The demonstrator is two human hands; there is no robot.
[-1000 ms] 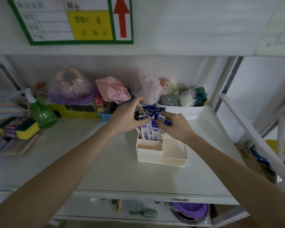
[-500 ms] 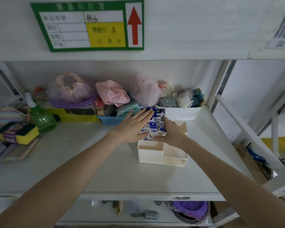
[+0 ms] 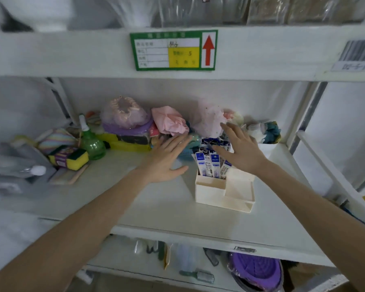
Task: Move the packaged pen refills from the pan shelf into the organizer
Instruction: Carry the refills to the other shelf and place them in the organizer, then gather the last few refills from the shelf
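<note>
Both hands are flat and spread, fingers straight, holding nothing. The left hand (image 3: 167,160) lies palm down over the shelf (image 3: 118,199) just left of the cream organizer (image 3: 223,191), its fingertips reaching toward a teal item behind it. The right hand (image 3: 240,151) hovers above the organizer's back compartment, fingers fanned over the tops of the packaged pen refills (image 3: 210,165); whether it touches them cannot be told.

The refills, blue-and-white packets, stand upright, slightly fanned, in the organizer's tall rear-left compartment. The organizer's lower front tray and right compartment show no contents.

Behind the organizer sits a white bin (image 3: 268,147) of fabric scrunchies, and to the left behind it a pink bundled cloth (image 3: 169,121) and a purple-rimmed cap in clear wrap (image 3: 124,114). Farther left of the organizer stand a green spray bottle (image 3: 92,144) and a yellow-green sponge pack (image 3: 70,159). Above the organizer, on the upper shelf's edge, hangs a green-framed label with a red arrow (image 3: 174,50). Below it, on the lower shelf, lie a hairbrush (image 3: 198,276) and a purple pan-like item (image 3: 256,270).
</note>
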